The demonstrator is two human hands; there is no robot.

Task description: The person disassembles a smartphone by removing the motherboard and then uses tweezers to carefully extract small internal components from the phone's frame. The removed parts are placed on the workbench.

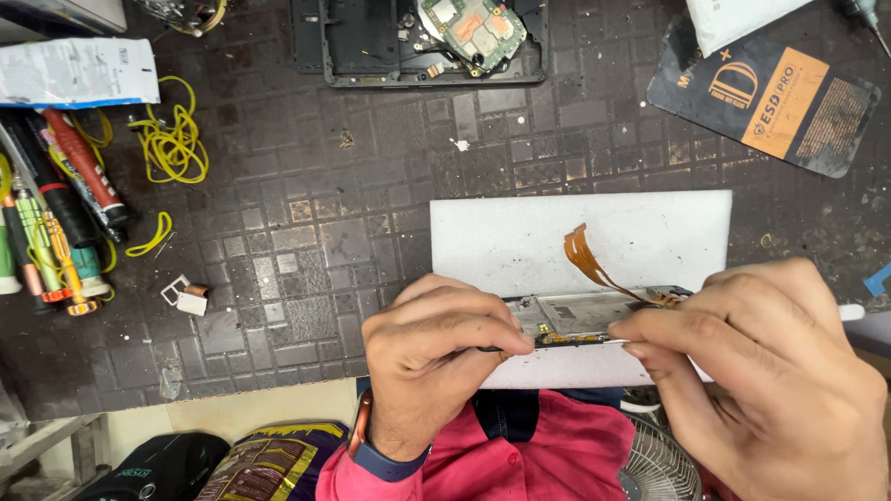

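My left hand (432, 357) and my right hand (756, 371) both grip a thin phone frame part (571, 320), held on edge just above a white foam sheet (520, 237). The left fingers pinch its left end, the right fingers pinch its right end. An orange flex ribbon cable (583, 255) curls up from the part's right side. A watch with a dark strap sits on my left wrist.
A dark tiled work mat (316, 232) covers the bench. An opened phone with a green circuit board (469, 32) lies at the top. Screwdrivers and tubes (56, 213) and yellow wire (172, 139) lie left; a black and orange card (770, 97) lies top right.
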